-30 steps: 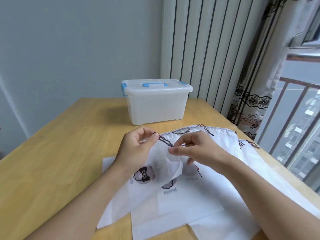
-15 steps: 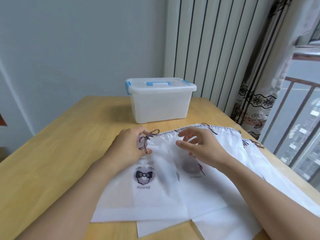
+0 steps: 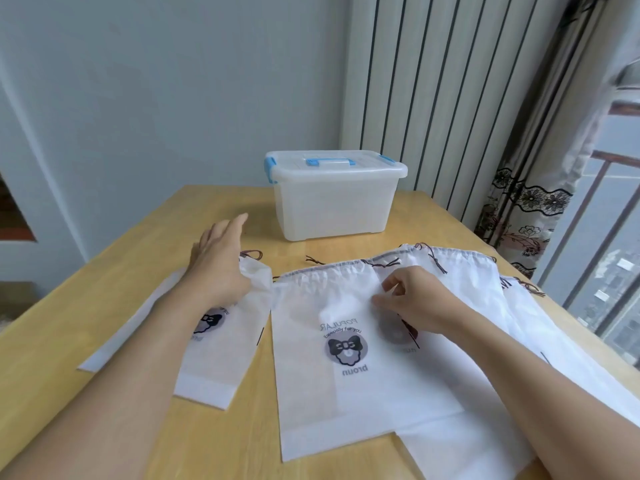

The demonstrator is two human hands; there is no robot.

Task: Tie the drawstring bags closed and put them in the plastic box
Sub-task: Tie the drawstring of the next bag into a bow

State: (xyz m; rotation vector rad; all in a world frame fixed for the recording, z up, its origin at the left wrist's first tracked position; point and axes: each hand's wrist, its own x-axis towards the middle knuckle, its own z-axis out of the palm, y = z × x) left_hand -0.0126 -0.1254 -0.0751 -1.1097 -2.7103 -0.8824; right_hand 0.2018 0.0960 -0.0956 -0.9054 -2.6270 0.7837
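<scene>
A tied white drawstring bag point(image 3: 227, 344) lies flat on the left of the table, its cinched neck and dark cord under my left hand point(image 3: 216, 268). That hand rests on it with fingers stretched forward. A pile of several white bags sits to the right; the top bag point(image 3: 332, 368) shows a round bow logo and a gathered top edge with brown cord point(image 3: 382, 263). My right hand point(image 3: 412, 301) presses on this pile with fingers loosely curled; whether it pinches the fabric is unclear. The translucent plastic box point(image 3: 332, 202) with blue latches stands behind, lid on.
The wooden table point(image 3: 104, 296) has bare room on its left side and in front of the box. A striped curtain point(image 3: 433, 98) hangs behind the box. A patterned drape and a window railing point(image 3: 588, 220) run along the table's right edge.
My left hand has slid the tied bag leftward off the pile and laid it flat on the table. My right hand stays on the pile. The view has shifted slightly.
</scene>
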